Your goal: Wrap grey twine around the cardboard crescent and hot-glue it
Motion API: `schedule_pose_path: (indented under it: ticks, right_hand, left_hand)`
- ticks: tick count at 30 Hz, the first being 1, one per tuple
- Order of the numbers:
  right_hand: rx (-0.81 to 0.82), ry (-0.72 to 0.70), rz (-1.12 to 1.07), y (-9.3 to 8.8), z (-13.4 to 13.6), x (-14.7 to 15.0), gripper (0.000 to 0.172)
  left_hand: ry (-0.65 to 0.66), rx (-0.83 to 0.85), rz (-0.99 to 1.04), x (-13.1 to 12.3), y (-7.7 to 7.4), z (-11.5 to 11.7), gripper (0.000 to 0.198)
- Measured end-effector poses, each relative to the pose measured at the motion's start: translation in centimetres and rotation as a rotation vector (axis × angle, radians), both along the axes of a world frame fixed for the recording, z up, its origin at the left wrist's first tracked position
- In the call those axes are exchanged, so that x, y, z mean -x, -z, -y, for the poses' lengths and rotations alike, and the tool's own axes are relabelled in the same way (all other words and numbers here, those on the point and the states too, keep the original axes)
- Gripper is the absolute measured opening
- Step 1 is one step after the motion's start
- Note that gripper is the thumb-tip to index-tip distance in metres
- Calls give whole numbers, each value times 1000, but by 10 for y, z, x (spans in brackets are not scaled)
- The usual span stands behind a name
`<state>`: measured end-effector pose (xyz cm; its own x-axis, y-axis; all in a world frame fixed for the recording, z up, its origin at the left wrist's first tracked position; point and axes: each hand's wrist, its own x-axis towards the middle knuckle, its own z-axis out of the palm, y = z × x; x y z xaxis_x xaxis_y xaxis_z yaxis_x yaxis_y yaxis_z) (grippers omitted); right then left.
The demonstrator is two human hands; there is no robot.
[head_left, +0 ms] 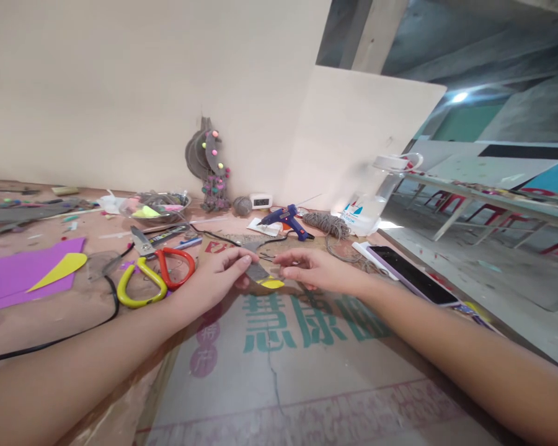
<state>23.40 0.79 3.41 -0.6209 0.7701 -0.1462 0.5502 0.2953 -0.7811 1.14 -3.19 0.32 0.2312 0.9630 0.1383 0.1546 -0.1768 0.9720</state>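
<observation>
My left hand (230,267) is closed, its thumb and fingers pinching a dark grey felt piece (257,271). A small yellow piece (271,284) shows at the lower edge of the felt; whether the two are joined I cannot tell. Just to the right is my right hand (309,267), fingers curved, with a gap between thumb and forefinger. Its fingertips come close to the felt, and no held thing shows in them. Beyond the hands lies a blue glue gun (286,218). Scissors (160,269) with one yellow and one red handle lie beside my left forearm.
A printed board (242,384) lies under my hands. Purple sheets (13,279) with a yellow cutout (62,271) and a black cord (51,342) are at left. Grey yarn (328,224), a bottle (369,198) and a phone (411,274) stand or lie right. A pompom decoration (208,158) hangs behind.
</observation>
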Motion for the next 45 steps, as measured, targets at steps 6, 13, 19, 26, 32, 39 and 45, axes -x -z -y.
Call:
schedule_pose_path:
  ticks: [6,13,19,26,32,39,45]
  right_hand:
    - [-3,-49,-72,10,-6,-6,33]
    - [-78,18,-77,17,-6,-4,32]
    - [-398,77,-81,15,6,4,17]
    - [-498,70,-63,13,11,3,23]
    - [-504,99,-53,12,8,0,28]
    - [-309,44,-47,15,5,-1,25]
    - [-281,-9,-39,13,6,-2,26]
  left_hand:
    - [23,-69,-199,-1,2,-1,41]
    - [21,-172,-303,-1,3,4,34]
    - [24,-184,-308,-3,-1,9,29]
    - [46,-181,-316,-3,-4,10,21]
    - [68,-144,-274,-3,-4,10,19]
    - [62,-121,-260,-3,-5,9,21]
    - [46,-153,-267,-2,-5,9,20]
